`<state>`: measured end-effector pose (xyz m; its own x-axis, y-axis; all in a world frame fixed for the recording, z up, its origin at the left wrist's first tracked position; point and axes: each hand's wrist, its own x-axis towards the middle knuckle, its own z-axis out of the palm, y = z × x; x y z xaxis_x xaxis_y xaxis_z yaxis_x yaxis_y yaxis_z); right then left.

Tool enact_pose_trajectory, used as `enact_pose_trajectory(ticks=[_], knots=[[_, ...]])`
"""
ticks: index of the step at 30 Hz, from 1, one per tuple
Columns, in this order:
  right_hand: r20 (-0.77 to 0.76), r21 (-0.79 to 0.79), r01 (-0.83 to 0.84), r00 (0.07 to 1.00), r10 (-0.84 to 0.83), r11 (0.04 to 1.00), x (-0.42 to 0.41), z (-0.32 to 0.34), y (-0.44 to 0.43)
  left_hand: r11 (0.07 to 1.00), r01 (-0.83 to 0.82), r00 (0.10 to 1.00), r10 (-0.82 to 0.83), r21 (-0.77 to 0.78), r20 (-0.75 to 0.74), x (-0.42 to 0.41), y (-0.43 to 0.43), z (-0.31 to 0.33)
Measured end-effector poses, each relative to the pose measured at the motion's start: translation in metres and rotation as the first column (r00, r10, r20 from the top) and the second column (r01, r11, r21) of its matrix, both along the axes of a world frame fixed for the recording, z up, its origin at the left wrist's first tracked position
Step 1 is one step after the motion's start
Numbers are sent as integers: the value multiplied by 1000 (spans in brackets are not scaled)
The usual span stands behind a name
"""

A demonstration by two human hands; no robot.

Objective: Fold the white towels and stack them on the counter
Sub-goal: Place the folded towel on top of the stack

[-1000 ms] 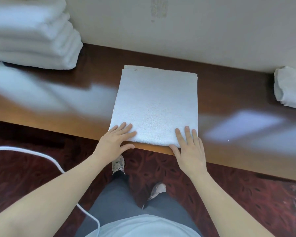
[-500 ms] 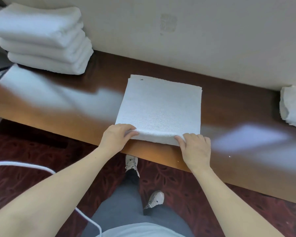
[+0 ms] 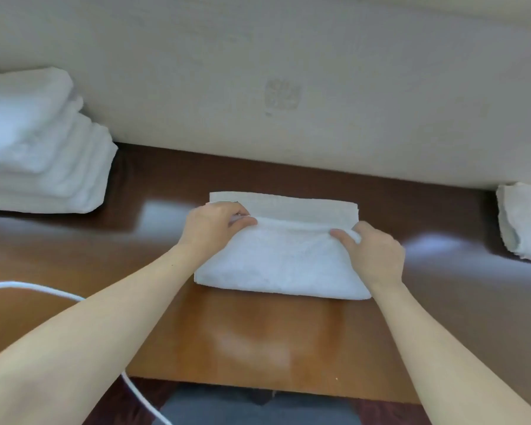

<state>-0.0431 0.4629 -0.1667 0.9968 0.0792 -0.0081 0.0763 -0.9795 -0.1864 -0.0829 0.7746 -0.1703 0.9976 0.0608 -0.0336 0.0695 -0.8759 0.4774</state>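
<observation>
White towel (image 3: 282,265), laid at the middle of the wooden counter (image 3: 258,332), is pinched at both ends of its folded-over upper edge by the left hand (image 3: 215,225) and the right hand (image 3: 371,253), both forearms being stretched forward and the thumbs laid on top.

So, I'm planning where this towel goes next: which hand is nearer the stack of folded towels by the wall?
Left. The left hand grips the towel at its left corner, toward the stack; the right hand grips its opposite corner, farther away.
</observation>
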Motion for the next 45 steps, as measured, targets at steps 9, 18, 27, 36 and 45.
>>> enact_pose_trajectory(ticks=[9,18,27,36,45], knots=[[-98,-21,-9,995,7,1000,87,-12,12,996,-67,996,70,51,-56,70,13,-28],[138,-37,-238,961,241,971,57,-31,50,984,84,993,-96,157,65,48,-54,-38],[-168,-59,-349,927,335,935,30,-55,37,963,112,983,-70,246,-172,17,-49,-54],[-219,0,-44,975,42,999,19,-50,4,947,-292,933,313,131,-179,-15,-15,-38],[-250,81,65,967,-43,995,14,-27,28,566,-723,675,701,-396,-231,-15,-52,-9]])
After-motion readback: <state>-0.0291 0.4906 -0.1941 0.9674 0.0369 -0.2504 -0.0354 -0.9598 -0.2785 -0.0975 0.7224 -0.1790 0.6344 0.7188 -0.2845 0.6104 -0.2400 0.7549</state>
